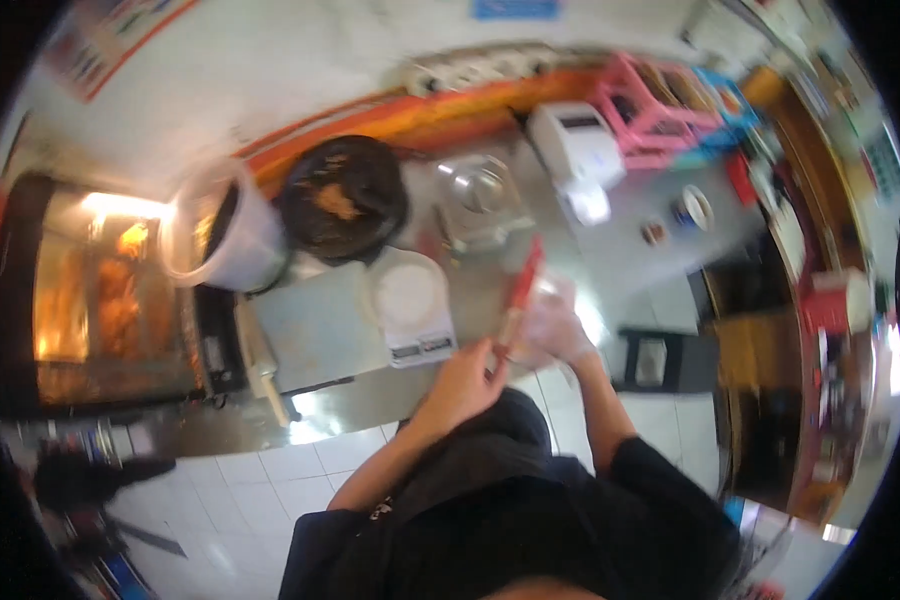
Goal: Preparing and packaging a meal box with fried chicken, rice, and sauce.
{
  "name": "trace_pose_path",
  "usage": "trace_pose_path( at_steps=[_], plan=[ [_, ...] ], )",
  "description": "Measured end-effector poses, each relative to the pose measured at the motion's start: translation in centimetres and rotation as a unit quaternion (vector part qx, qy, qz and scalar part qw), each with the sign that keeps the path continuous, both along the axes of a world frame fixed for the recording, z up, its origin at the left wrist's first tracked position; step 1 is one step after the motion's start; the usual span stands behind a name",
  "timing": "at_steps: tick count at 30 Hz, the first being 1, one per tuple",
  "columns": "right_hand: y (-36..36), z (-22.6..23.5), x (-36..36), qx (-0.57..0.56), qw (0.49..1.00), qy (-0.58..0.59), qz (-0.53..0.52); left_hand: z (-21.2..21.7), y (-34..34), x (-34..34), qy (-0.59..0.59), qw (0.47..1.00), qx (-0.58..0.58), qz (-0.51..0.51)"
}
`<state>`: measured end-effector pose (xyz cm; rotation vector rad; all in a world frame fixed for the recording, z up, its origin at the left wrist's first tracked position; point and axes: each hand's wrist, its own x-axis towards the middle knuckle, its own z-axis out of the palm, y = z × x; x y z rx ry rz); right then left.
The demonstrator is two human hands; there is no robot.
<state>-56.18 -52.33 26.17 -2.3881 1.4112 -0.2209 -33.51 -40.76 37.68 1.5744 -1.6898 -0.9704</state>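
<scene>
Worker in dark clothing, arms in from the lower edge of the frame. Hands just beside each other near the centre, at the front edge of a steel counter [615,235]. From where I stand, between them: a long, narrow red strip [523,285], paler toward its lower end, tilted, upper tip leaning right. Blurred; exact kind unclear to me.

Left hand [467,382]: bare, thumb and fingers closed on the strip's lower end. Right hand [562,325]: right of the strip, wrapped in what looks like clear thin plastic, smeared by blur; cannot tell whether its fingers are clamped or loose.

Left of the hands, centre of frame: white scale [413,300] with a round top. It adjoins a pale board [320,325]; a light-coloured handle [275,400] lies by the board's lower left corner. Above the board, a dark round pan [345,195] with brown bits inside; beside it, a translucent bucket [255,240], tilted in my view. Far left: lit glass-fronted cabinet [120,290], orange glow.

Above the hands: clear container [482,205] with a round, shiny middle. Upper right: white device [578,150], pink basket [660,115] just beside it. Lower down, white ring [697,207] on the counter. Pale tiled floor [260,485] at lower left.
</scene>
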Motion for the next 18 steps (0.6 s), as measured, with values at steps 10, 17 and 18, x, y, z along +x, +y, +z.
trace_pose_path(
  at_steps=[10,17,18],
  plan=[
    [-7.4,19.9,18.7,-0.124,0.980,-0.155,0.027,1.0,6.2,11.7,0.070,0.994,0.083,0.033],
    [-17.8,7.0,37.2,-0.022,0.988,0.119,0.099,2.1,10.4,19.9,0.094,0.971,0.061,0.213],
    [-18.8,5.1,37.9,0.002,0.990,0.122,0.077,1.5,11.4,21.5,0.078,0.964,0.051,0.249]
  ],
)
